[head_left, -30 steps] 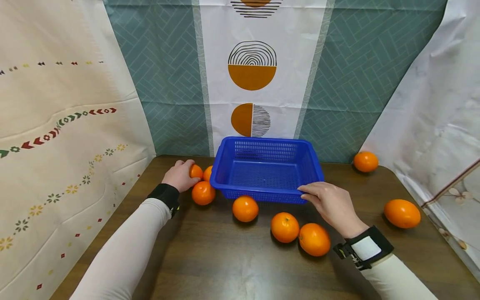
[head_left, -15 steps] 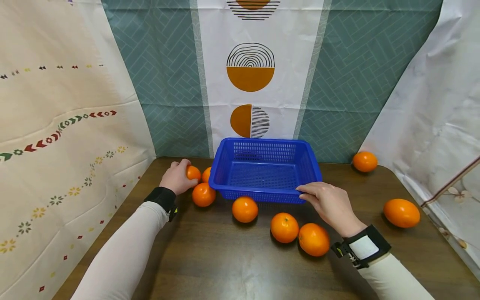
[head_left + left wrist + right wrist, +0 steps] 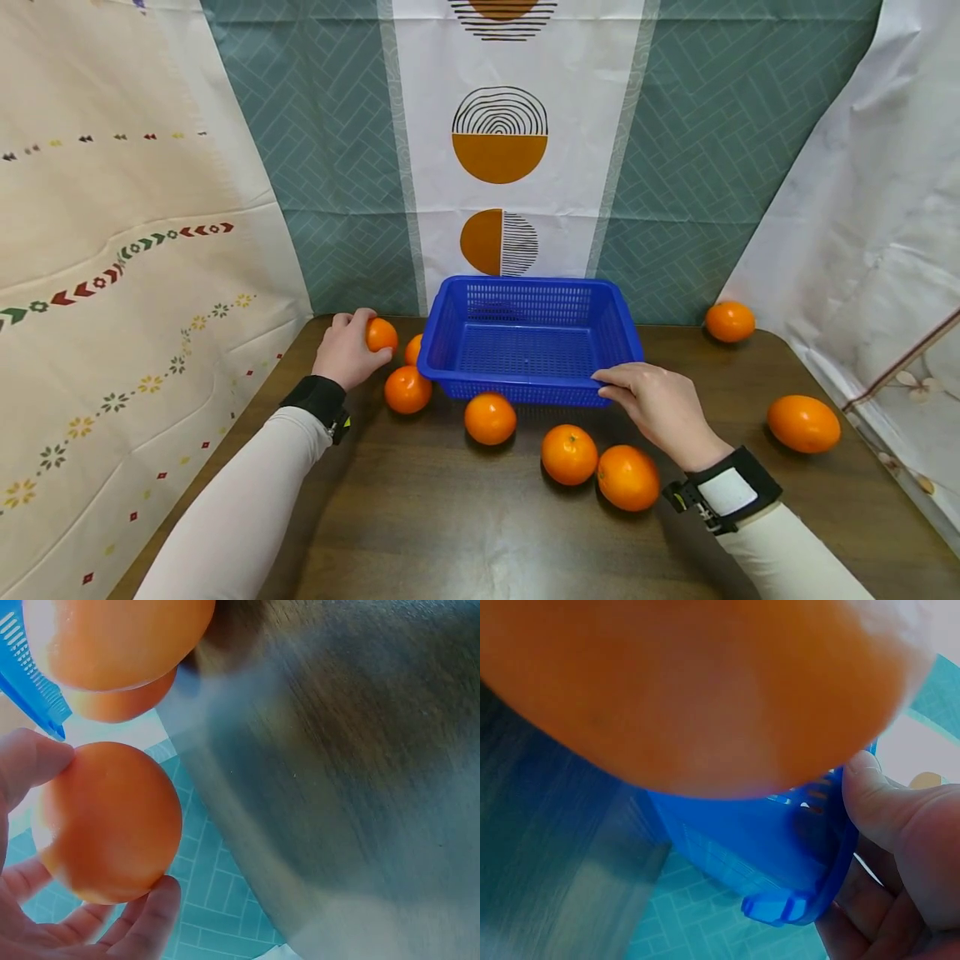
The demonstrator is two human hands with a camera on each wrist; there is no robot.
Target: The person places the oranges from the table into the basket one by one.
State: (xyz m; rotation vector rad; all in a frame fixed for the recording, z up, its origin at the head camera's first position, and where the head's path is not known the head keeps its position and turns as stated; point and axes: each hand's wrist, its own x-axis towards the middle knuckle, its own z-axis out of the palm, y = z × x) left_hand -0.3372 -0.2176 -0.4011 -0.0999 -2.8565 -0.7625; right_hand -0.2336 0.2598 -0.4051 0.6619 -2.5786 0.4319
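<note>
My left hand (image 3: 348, 350) grips an orange (image 3: 382, 335) at the table's back left. In the left wrist view, thumb and fingers (image 3: 161, 907) curl round that orange (image 3: 112, 821). The blue basket (image 3: 530, 392) stands by the back edge with nothing inside. My right hand (image 3: 663, 408) pinches its rim near the front right corner. In the right wrist view the thumb (image 3: 870, 791) lies on one side of the basket rim (image 3: 847, 855) and the fingers on the other. A large near orange (image 3: 705, 690) hides much of the basket there.
Two oranges, one in front (image 3: 407, 389) and one behind (image 3: 413, 350), sit left of the basket. Before it lie a single orange (image 3: 491, 418) and a touching pair, an orange (image 3: 569, 455) and another orange (image 3: 628, 477). At right are a far orange (image 3: 730, 322) and a nearer orange (image 3: 803, 424).
My left hand has drawn the orange a little left and up, apart from the other oranges beside the basket. The right hand stays on the basket rim.
</note>
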